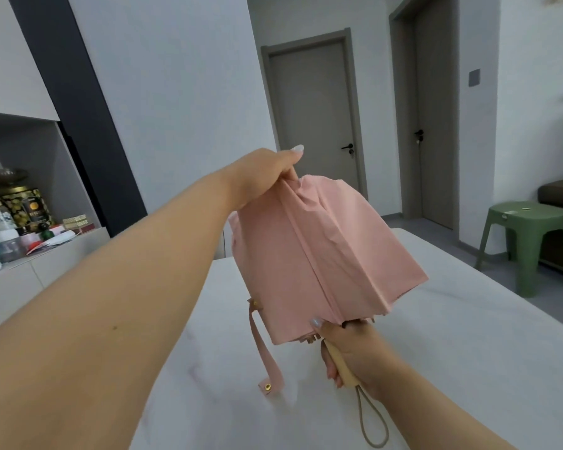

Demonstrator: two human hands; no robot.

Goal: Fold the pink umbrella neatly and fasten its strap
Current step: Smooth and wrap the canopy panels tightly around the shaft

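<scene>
The pink umbrella (322, 258) is collapsed but loose, its canopy hanging in wide unfolded panels above the white table (468, 352). My left hand (267, 173) pinches the fabric at the umbrella's far top end. My right hand (351, 349) grips the pale wooden handle (343, 371) at the near end, thumb against the canopy's edge. The pink strap (267, 355) dangles unfastened from the canopy's left side, a gold snap at its tip. A beige wrist loop (371, 420) hangs from the handle.
A shelf counter at left holds several jars, bottles and boxes (17, 222). A green plastic stool (530, 241) stands at right beside a brown seat. Two grey doors (316, 118) are behind the table.
</scene>
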